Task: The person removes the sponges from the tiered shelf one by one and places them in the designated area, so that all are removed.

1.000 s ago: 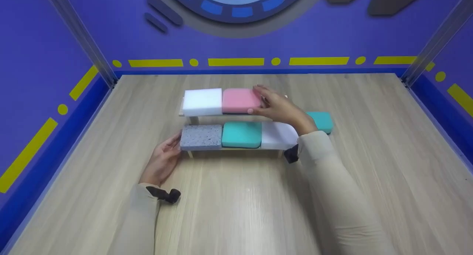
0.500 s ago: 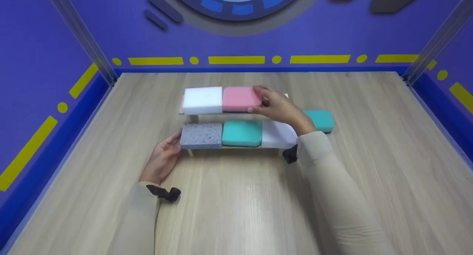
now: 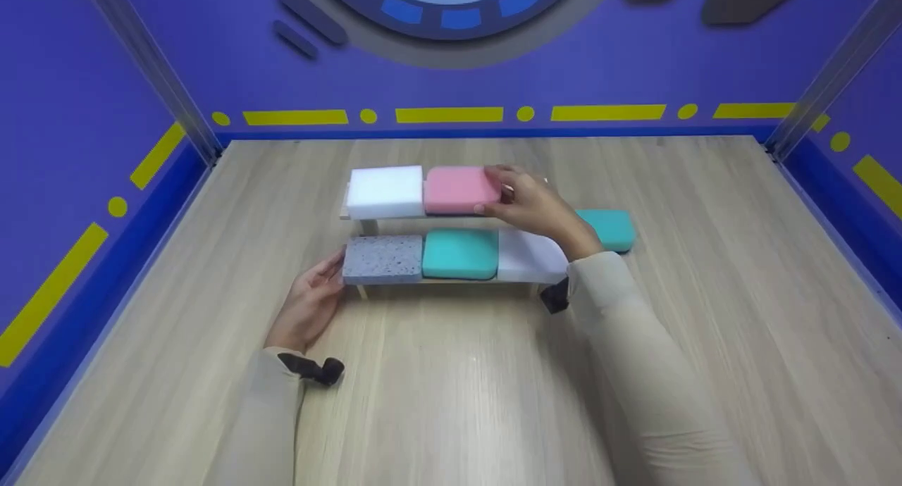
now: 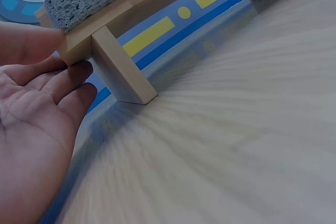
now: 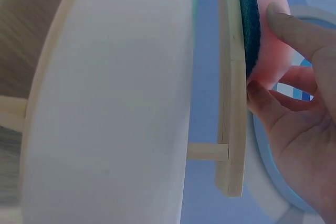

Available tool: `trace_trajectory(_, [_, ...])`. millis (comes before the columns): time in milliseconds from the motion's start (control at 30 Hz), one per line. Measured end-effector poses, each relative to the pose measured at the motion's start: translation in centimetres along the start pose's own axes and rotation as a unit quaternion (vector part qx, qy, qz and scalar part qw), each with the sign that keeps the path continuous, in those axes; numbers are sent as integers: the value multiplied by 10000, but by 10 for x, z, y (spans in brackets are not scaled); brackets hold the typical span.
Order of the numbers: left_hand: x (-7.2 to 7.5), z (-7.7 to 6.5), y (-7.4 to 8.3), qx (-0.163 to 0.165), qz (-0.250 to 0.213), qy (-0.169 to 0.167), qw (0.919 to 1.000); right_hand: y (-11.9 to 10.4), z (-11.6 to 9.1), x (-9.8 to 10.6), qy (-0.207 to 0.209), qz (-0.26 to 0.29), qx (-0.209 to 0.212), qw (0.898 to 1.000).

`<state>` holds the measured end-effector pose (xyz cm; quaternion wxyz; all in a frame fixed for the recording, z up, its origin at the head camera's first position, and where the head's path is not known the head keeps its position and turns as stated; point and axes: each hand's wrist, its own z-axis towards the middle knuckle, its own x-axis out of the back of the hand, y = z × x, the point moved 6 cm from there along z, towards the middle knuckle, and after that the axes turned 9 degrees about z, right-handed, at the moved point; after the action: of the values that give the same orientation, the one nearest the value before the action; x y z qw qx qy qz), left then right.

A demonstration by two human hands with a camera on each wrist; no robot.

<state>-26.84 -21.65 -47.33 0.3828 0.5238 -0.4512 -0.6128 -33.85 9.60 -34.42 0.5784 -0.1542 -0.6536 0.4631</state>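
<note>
A pink sponge (image 3: 461,190) with a dark green scouring layer (image 5: 250,22) lies on the back, higher wooden shelf (image 5: 236,103). My right hand (image 3: 532,203) pinches its right end between thumb and fingers. Left of it on that shelf sits a white sponge block (image 3: 386,192). The front wooden shelf (image 4: 113,22) carries a speckled grey sponge (image 3: 382,259), a teal sponge (image 3: 460,253) and a white sponge (image 3: 530,257), partly hidden by my right arm. With thumb and fingertips, my left hand (image 3: 310,303) holds the front shelf's left end, beside the grey sponge.
Another teal sponge (image 3: 609,230) lies to the right, partly behind my right wrist. Both shelves stand on short wooden legs (image 4: 123,69) on a wood-grain table (image 3: 451,387). Blue-purple panels (image 3: 451,84) with yellow marks border the back and sides.
The pink sponge has shifted very slightly right with my right hand, leaving a thin gap beside the white block. My left hand stays where it was.
</note>
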Motion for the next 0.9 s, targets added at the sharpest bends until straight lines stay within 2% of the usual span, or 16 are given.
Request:
trace_trajectory(100, [0,0,0,-3,41,21,10000,-1,-1,1,2,48,58,10000])
trace_trajectory(333, [1,-1,0,47,-66,27,10000,2,-1,1,50,162,-159,9997])
trace_trajectory(900, [0,0,0,89,3,-15,10000,6,-9,16,198,308,-80,9993])
